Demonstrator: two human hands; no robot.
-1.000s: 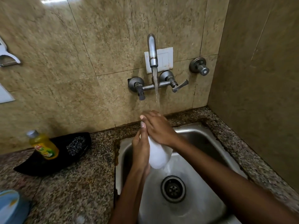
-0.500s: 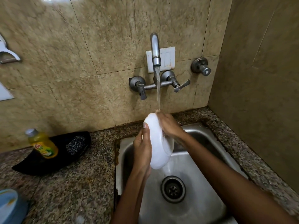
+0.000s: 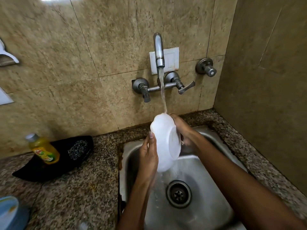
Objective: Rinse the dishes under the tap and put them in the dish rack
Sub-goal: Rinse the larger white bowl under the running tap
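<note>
- The speckled granite counter (image 3: 69, 193) runs out of view at the left and bottom edges.
- The steel sink (image 3: 204, 213) is set into the counter; its near rim is cut off at the bottom, and both forearms cover much of its basin. The round drain (image 3: 178, 194) shows between them.
- A black dish-like object (image 3: 54, 165) lies on the counter left of the sink; what it is stays hard to tell. A yellow soap bottle (image 3: 44, 151) leans on it, and a dark scrubber (image 3: 78, 149) sits in it.
- A blue item (image 3: 8, 213) at the lower left corner is mostly cut off.
- The tap (image 3: 158, 50) on the tiled wall pours a thin stream onto the white bowl's top edge.
- The white bowl (image 3: 163, 141) is plain, glossy and wet, held on edge above the sink with its round base facing right; water drips from its lower rim. Its inside is turned away and unseen.
- The left hand (image 3: 148, 156) grips the bowl's left side, thumb upright against the rim.
- The right hand (image 3: 181, 128) wraps the far right edge of the bowl; its fingers are hidden behind it.
</note>
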